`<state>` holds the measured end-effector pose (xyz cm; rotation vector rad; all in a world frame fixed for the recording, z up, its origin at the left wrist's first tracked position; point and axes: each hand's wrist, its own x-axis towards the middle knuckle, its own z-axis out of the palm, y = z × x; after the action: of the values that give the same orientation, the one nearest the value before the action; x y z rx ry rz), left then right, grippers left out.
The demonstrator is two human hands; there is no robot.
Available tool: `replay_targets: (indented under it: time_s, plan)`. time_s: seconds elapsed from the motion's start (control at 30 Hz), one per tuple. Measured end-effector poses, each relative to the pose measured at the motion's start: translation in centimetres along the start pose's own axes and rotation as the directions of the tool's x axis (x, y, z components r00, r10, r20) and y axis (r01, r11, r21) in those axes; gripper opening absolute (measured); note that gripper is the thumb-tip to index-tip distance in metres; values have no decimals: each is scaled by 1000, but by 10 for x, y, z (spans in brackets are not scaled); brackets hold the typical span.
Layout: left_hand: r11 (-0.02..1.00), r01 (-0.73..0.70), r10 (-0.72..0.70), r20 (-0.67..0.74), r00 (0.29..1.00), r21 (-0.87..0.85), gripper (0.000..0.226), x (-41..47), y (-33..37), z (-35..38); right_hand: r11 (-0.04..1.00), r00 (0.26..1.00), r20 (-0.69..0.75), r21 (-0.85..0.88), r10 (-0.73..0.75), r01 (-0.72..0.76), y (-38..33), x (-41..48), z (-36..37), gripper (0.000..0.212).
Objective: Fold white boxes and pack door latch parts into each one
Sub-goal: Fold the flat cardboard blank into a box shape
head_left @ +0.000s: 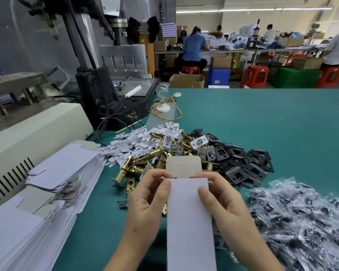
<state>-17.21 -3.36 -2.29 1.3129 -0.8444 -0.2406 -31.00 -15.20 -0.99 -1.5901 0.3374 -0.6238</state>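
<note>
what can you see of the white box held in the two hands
The white box is a tall, narrow carton of thin card, plain white outside, grey-brown inside. It is held roughly upright above the green table, lower end out of frame. Its rounded top flap stands open. The left hand and right hand pinch its upper sides, thumbs on the front face. Its contents are hidden.

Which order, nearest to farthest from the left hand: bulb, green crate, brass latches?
1. Brass latches, just beyond the left hand.
2. Bulb, farther back on the table.
3. Green crate, on the floor past the table, right.
</note>
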Motion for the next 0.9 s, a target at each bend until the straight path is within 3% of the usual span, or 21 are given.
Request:
replay_targets:
  time_s: [0.57, 0.67, 0.83, 0.9]
  plan:
    - [1000, -8, 8, 60, 998, -1, 17, 1, 2, 2, 998, 998, -69, -63, -4, 0, 3, 2, -2, 41]
    - [999, -29, 28, 40, 999, 24, 21, 1, 2, 1, 997, 997, -81, -77, -6, 0, 4, 2, -3, 40]
    - [1000, -27, 27, 49, 998, -6, 48, -1, -1, -1, 1000, 992, -125, -12, 2, -3, 6, 3, -1, 34]
    - [997, -45, 40, 66, 997, 63, 42, 0, 0, -2, 1000, 991, -136, 9, 12, -11, 6, 3, 0, 36]
